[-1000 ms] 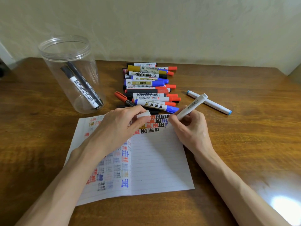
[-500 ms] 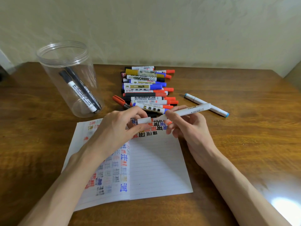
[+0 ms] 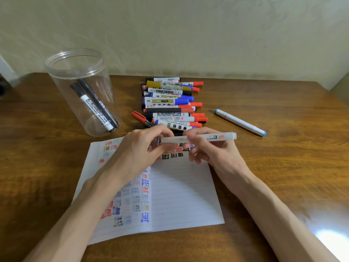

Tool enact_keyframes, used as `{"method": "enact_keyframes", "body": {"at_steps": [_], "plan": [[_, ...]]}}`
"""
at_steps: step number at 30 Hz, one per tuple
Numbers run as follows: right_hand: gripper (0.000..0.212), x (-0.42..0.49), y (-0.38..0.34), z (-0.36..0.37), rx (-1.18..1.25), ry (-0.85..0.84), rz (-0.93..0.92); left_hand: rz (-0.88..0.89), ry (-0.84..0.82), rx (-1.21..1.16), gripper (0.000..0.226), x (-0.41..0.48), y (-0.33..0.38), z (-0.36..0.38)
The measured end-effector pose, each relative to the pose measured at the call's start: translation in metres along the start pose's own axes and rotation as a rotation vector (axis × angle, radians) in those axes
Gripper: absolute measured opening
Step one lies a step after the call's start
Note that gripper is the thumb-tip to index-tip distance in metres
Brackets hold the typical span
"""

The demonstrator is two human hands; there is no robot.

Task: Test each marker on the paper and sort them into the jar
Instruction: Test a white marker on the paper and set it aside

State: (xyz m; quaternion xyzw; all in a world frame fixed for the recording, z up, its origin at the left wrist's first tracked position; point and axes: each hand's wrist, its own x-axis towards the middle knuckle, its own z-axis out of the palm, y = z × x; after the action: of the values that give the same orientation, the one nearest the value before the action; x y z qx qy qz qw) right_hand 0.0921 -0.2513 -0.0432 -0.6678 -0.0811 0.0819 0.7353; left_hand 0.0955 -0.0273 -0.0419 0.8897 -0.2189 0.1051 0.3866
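The left hand (image 3: 137,150) pinches one end of a white marker (image 3: 213,137) and the right hand (image 3: 217,154) holds its middle, flat over the top of the paper (image 3: 181,195). A pile of markers (image 3: 170,100) lies just behind the paper; the jar (image 3: 64,87) stands behind its left corner.

Clear glossy plastic jar (image 3: 62,76) stands on varnished wood table (image 3: 283,167) (shiny), beside matt lined paper (image 3: 185,195).

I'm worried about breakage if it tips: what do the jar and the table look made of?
The jar looks like clear plastic, probably not glass: thin see-through wall, ridged rim. The table looks like varnished wood: brown grain and a bright glare patch at the near right.
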Motion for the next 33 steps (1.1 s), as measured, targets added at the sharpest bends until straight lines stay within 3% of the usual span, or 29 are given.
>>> {"method": "enact_keyframes", "body": {"at_steps": [4,8,12,14,24,30,33], "plan": [[0.022,0.003,-0.006,-0.006,0.093,0.02,0.096,0.009,0.048,0.025,0.036,0.0,-0.004,-0.004],[0.014,0.004,-0.009,-0.019,-0.024,0.043,0.041,0.047,0.08,0.032,0.035,0.001,-0.004,-0.005],[0.014,0.002,-0.008,-0.022,-0.279,0.0,-0.08,0.049,0.088,0.065,0.05,0.0,-0.003,-0.007],[0.013,0.002,-0.006,-0.021,-0.348,-0.002,-0.114,0.049,0.078,0.086,0.044,-0.001,-0.004,-0.007],[0.011,0.002,0.002,-0.017,-0.347,0.049,-0.176,0.107,0.126,0.109,0.036,0.002,-0.002,-0.004],[0.024,0.007,-0.004,-0.027,-0.544,-0.004,-0.213,0.097,0.13,0.116,0.033,0.003,-0.001,0.0],[0.021,0.008,-0.007,-0.035,-0.636,0.004,-0.239,0.111,0.12,0.098,0.035,0.004,0.0,0.006]]}}
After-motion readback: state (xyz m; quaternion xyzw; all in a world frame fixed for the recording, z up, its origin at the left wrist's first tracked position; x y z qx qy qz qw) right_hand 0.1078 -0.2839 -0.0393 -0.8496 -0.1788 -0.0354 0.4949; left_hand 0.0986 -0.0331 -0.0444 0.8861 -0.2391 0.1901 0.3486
